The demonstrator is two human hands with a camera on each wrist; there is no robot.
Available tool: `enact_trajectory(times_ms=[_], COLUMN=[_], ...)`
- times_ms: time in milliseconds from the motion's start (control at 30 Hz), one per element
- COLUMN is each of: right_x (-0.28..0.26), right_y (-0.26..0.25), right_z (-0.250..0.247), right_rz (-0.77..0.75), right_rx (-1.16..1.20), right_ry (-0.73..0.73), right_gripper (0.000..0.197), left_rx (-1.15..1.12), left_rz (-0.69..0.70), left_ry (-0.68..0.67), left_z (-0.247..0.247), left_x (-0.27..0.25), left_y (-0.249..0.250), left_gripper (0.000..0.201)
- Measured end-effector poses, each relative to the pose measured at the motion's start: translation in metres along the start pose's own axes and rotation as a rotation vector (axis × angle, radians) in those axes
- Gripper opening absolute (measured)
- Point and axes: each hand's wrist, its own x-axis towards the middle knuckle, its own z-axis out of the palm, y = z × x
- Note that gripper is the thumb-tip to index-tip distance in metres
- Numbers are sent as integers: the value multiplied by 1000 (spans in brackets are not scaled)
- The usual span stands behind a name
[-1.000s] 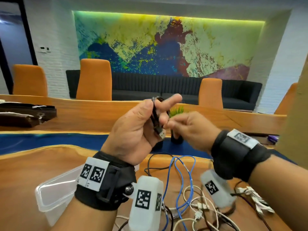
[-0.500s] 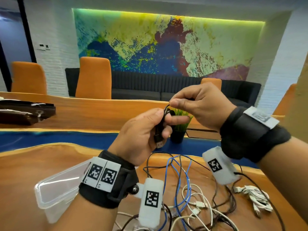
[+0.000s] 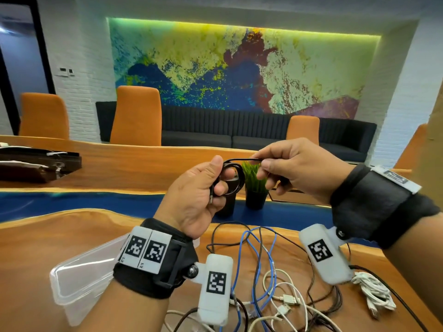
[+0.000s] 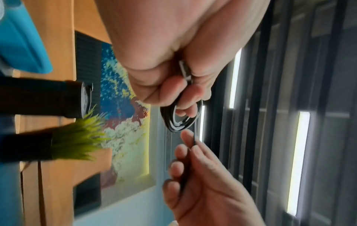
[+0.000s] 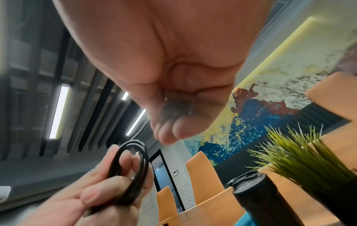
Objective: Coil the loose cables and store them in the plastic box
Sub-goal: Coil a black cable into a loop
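My left hand (image 3: 203, 188) grips a small coil of black cable (image 3: 233, 179) between thumb and fingers, held up above the table; the cable's metal plug sticks out below the thumb. In the left wrist view the black cable coil (image 4: 179, 120) loops round a fingertip. My right hand (image 3: 282, 168) pinches the free strand of the same cable just right of the coil. The right wrist view shows the black cable coil (image 5: 133, 169) in the left hand. The clear plastic box (image 3: 79, 281) lies on the table under my left forearm.
A tangle of blue, black and white cables (image 3: 268, 279) lies on the wooden table (image 3: 48, 248) below my hands, with a bundled white cable (image 3: 376, 295) at the right. A potted green plant (image 3: 254, 188) and a black bottle (image 5: 258, 197) stand behind the hands.
My right hand has swung from under the left hand up and over to the right, laying another turn of black cable on the coil. Both hands sit slightly higher and further right.
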Motion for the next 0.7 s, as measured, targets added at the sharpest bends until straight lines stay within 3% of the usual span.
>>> enact_trajectory(times_ms=[233, 400, 700], right_x=[-7, -6, -12], right_y=[5, 15, 31], right_z=[26, 30, 33], right_rz=[-334, -351, -345], right_rx=[-586, -420, -275], right_ry=[-46, 140, 305], right_gripper=[16, 16, 22], left_rx=[405, 311, 188], left_rz=[119, 153, -21], left_ry=[-3, -18, -93], left_z=[15, 17, 8], left_x=[-9, -9, -8], left_y=[-9, -8, -5], left_gripper=[25, 16, 10])
